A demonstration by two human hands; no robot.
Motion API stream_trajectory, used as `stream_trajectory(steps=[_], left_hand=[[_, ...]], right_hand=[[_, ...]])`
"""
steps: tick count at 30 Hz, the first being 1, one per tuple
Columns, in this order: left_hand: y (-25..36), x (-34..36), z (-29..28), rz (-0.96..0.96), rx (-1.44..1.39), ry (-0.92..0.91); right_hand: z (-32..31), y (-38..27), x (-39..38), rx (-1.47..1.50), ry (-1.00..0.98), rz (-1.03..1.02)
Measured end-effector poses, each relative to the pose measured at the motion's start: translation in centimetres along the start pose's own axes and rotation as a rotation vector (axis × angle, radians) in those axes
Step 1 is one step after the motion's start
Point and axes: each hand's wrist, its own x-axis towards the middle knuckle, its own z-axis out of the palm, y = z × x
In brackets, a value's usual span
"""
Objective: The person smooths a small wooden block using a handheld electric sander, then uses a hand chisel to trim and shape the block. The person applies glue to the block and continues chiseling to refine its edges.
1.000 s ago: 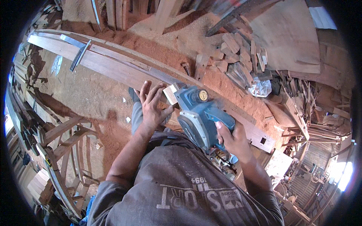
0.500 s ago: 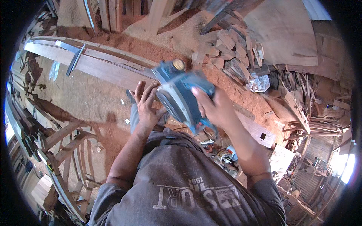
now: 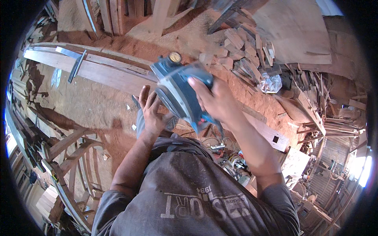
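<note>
We had the blue-and-grey electric hand planer with a black round side cover (image 3: 179, 88) held in the right hand (image 3: 215, 96), whose fingers were wrapped around its rear handle. The planer lay ahead of that hand and to its left. Its long axis ran from upper left to lower right, slanting more steeply than the long, flat, pale-brown wooden board (image 3: 112, 78), which stretched the same general way from far left toward the lower right.

The left hand (image 3: 152, 115) was just beside the planer's near left side, so from there the planer lay to the right and slightly ahead. Of the two, the right was plainly the nearer, being the one in contact with the handle. The left hand had its fingers spread and pointing away from us, its thumb reaching toward the planer (the body of the tool hid whatever was beneath it, so we could not tell if that hand gripped anything).

The board's left stretch lay ahead and to the left of the left hand, carrying a dark-and-silver metal straight-edged tool (image 3: 77, 66) crosswise. We judged the relation that mattered most to be the planer's slant across the board's length.
</note>
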Motion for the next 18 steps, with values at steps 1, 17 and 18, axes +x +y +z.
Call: stream_trajectory(steps=[1, 17, 18], left_hand=[[0.1, 0.2, 0.1, 0.000, 0.001, 0.000], [1.3, 0.8, -0.8, -0.005, 0.036, -0.023], [1.2, 0.8, -0.7, -0.012, 0.032, -0.016]], right_hand=[[0.4, 0.5, 1.6, -0.010, -0.002, 0.004], [-7.7, 3.4, -17.3, 0.046, 0.119, 0.200], [-7.7, 3.5, -17.2, 0.060, 0.131, 0.206]])
